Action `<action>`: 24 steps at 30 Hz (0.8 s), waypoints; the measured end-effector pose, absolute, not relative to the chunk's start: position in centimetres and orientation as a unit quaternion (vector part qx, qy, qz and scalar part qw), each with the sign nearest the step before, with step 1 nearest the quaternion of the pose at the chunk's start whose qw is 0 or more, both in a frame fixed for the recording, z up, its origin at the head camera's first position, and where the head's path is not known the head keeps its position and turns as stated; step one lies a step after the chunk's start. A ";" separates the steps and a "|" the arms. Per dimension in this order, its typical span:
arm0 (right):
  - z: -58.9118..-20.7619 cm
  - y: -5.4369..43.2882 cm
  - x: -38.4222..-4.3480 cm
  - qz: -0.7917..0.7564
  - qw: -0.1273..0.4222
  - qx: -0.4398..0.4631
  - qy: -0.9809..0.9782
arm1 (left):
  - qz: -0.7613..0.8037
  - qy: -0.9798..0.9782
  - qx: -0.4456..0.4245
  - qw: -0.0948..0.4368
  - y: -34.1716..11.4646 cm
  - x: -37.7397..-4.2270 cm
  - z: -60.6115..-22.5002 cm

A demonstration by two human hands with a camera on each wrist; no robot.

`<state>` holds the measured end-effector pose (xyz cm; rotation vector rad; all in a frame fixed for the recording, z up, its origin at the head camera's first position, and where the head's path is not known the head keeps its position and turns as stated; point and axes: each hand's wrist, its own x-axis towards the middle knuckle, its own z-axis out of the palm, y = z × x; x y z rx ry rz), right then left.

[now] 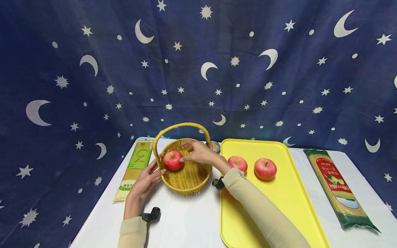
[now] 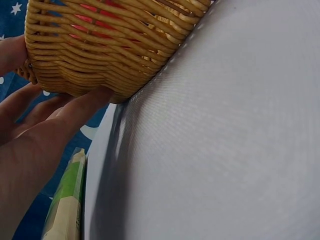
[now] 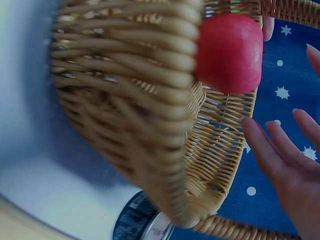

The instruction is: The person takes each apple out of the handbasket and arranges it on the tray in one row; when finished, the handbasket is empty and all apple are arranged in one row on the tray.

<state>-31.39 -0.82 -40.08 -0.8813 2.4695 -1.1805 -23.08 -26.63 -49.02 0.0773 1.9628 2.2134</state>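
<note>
A woven yellow-brown wicker basket [image 1: 186, 175] with an arched handle stands on the white table. One red apple [image 1: 173, 160] lies inside it, against the left wall. My left hand [image 1: 144, 184] grips the basket's left side, thumb at the rim and fingers against the outer wall, as the left wrist view shows on the woven side [image 2: 100, 55]. Over the basket's opening hovers my right hand [image 1: 198, 153], fingers loosely spread and holding nothing. In the right wrist view a gap separates those fingers [image 3: 262, 147] from the apple [image 3: 230, 54].
A yellow tray [image 1: 279, 203] right of the basket bears an apple [image 1: 237, 164] and another apple [image 1: 265, 168]; my right forearm crosses it. Pasta packs lie at left [image 1: 133, 172] and right [image 1: 336, 182]. A small round jar [image 1: 215, 147] sits behind the basket. A starry curtain [image 1: 198, 103] hangs behind.
</note>
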 end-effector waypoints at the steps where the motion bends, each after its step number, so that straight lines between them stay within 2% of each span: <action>1: -40.1 -1.0 -31.6 -0.405 0.139 -0.301 0.852 | 0.744 0.661 0.030 0.093 -26.6 -23.0 -49.1; 17: -40.6 -3.9 -33.9 -0.372 0.219 -0.289 0.855 | 0.740 0.664 0.037 0.098 -26.8 -23.1 -49.2; 24: -40.6 -4.6 -34.4 -0.360 0.218 -0.296 0.857 | 0.741 0.664 0.048 0.091 -26.8 -23.0 -49.4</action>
